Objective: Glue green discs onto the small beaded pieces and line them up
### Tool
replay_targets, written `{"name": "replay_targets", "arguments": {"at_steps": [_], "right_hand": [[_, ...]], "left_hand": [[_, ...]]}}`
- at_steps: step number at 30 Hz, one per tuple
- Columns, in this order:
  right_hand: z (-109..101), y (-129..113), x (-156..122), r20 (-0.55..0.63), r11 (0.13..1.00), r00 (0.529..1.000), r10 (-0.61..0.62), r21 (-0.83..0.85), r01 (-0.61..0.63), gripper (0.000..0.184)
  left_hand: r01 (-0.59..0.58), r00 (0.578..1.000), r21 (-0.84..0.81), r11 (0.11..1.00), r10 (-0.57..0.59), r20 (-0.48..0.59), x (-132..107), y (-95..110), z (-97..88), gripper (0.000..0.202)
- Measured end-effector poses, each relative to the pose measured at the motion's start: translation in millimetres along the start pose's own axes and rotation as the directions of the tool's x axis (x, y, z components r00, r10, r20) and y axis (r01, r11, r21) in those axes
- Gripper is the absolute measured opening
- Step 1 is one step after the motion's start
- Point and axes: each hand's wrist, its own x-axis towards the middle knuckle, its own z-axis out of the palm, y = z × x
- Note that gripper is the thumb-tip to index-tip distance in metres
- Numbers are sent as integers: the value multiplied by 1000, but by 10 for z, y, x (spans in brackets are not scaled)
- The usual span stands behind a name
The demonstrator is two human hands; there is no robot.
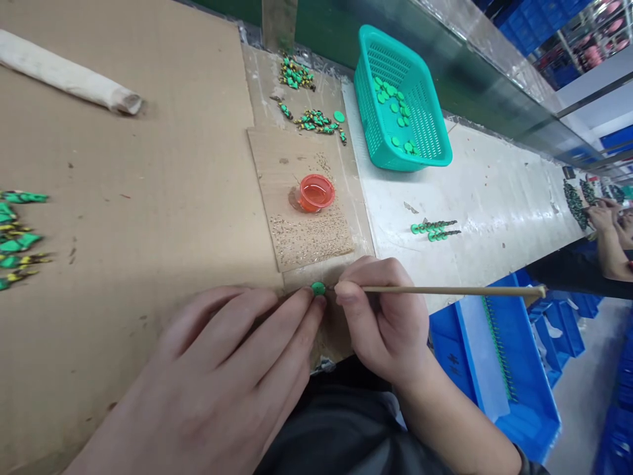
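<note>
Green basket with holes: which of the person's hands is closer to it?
Right. The right hand, holding a stick, is below the green basket in the picture; the left hand, touching a green disc, is farther off, lower and leftward.

The worktop (484, 198) has a pale, stained surface and carries a teal basket (366, 112). Just left of the basket lie clusters of green-and-yellow pieces (317, 123) and a green disc (339, 117). Nearer the person than the basket are a few green-and-brown pieces (429, 227). Well left of it spreads a cardboard sheet (188, 165), bearing a pale roll (59, 71); well right of it lie dark heaps (573, 204).
</note>
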Motion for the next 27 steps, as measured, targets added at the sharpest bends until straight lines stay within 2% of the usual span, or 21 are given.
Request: {"name": "replay_targets", "arguments": {"at_steps": [6, 8, 11, 14, 18, 21, 23, 27], "right_hand": [[14, -1, -26, 16, 1000, 1000, 7, -4, -7, 14], [16, -9, -27, -76, 998, 997, 7, 56, -3, 12], [-19, -25, 55, -230, 990, 967, 108, 109, -85, 9], [-102, -21, 282, -258, 983, 950, 174, 102, -153, 11], [-190, 45, 684, -210, 999, 977, 31, -19, -36, 22], [-171, 122, 901, -172, 988, 981, -92, -137, 69, 33], [-124, 176, 982, -127, 978, 981, -143, -168, 121, 38], [-26, 272, 1040, -63, 971, 983, -175, -176, 162, 34]], "left_hand": [[15, 1000, 22, 1000, -15, -4, -24, -8, 21, 53], [20, 1000, 12, 1000, -20, -21, -14, -6, 17, 52], [38, 998, -12, 999, -39, -41, 18, 0, -3, 52], [29, 998, -20, 999, -30, -49, 69, 1, -35, 52], [5, 998, 8, 1000, -5, -59, 155, -3, -87, 48], [-49, 997, 51, 997, 52, -60, 196, -7, -111, 40], [-78, 994, 56, 995, 82, -77, 204, -16, -105, 38], [-73, 987, 12, 997, 74, -146, 210, -50, -50, 32]]}}
